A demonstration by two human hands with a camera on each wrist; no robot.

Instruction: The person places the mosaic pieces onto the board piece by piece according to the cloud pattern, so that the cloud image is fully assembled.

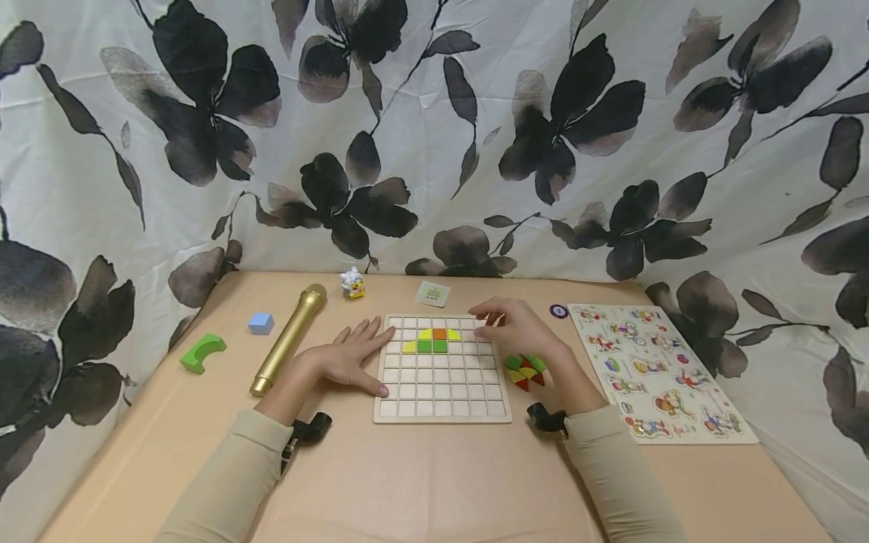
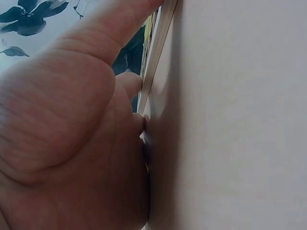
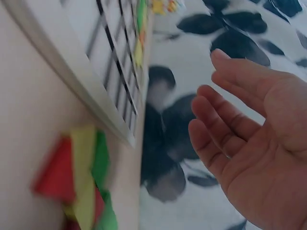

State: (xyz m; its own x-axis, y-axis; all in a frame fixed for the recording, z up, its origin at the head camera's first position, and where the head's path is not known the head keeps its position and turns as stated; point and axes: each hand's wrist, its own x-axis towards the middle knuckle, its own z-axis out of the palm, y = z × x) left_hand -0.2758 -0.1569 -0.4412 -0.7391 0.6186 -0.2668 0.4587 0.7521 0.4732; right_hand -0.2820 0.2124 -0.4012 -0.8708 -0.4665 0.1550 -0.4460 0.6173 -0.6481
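A white gridded board (image 1: 441, 394) lies on the table, with yellow, orange and green tiles (image 1: 432, 345) in its upper middle cells. My left hand (image 1: 348, 357) rests flat at the board's left edge, fingers spread and thumb touching the rim. Over the board's upper right side hovers my right hand (image 1: 521, 326). In the right wrist view its fingers (image 3: 225, 115) are loosely bent, with nothing between them. A small heap of red, yellow and green pieces (image 1: 525, 372) sits right of the board, below the right hand; up close, the heap (image 3: 79, 172) looks blurred.
Beyond the board are a small picture card (image 1: 432, 294) and a white figurine (image 1: 352, 283). To the left lie a gold tube (image 1: 290, 339), a blue block (image 1: 261, 323) and a green arch (image 1: 202, 353). A sticker sheet (image 1: 658, 373) and a round token (image 1: 559, 311) lie right.
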